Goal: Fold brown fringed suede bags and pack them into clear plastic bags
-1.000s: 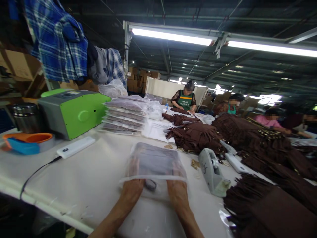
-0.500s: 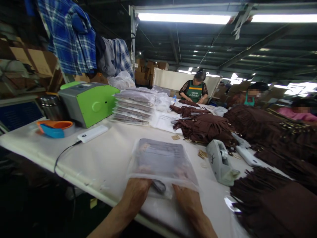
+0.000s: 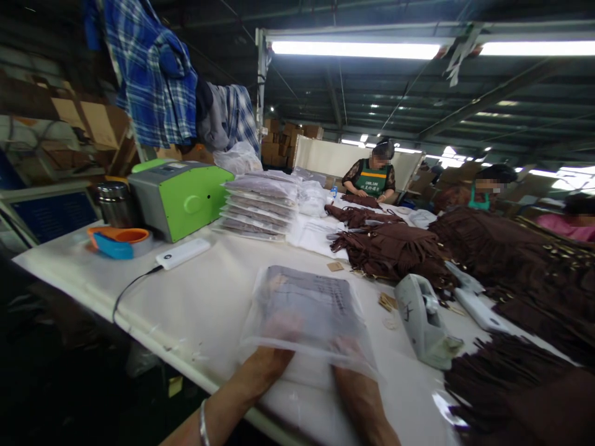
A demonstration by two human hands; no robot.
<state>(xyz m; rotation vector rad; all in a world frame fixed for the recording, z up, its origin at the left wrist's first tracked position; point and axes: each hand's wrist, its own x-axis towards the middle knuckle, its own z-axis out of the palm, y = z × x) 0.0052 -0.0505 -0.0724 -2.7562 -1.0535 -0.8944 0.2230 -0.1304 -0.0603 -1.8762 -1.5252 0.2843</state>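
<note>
A translucent plastic bag (image 3: 320, 359) lies on the white table in front of me, its opening towards me. Inside it is a flat grey item (image 3: 311, 294) with dark printing on the bag or item along the upper right. My left hand (image 3: 274, 356) reaches into the bag's mouth from the left. Likewise my right hand (image 3: 351, 365) is in the mouth at the right. The fingers of both hands show only as a blur through the cloudy plastic, so their grip on the item cannot be made out.
A tape dispenser (image 3: 423, 325) stands right of the bag, near brown fringed bags (image 3: 390, 248). At the left are a white power bank (image 3: 183, 254) with a cable, a tape roll (image 3: 121, 240) and a green-grey machine (image 3: 181, 198). Packed bags (image 3: 258, 207) are stacked behind. A co-worker (image 3: 372, 176) works opposite.
My left hand has slid further right and deeper under the plastic. The dark loop seen between my wrists at the bag's mouth no longer shows. The view has shifted slightly.
</note>
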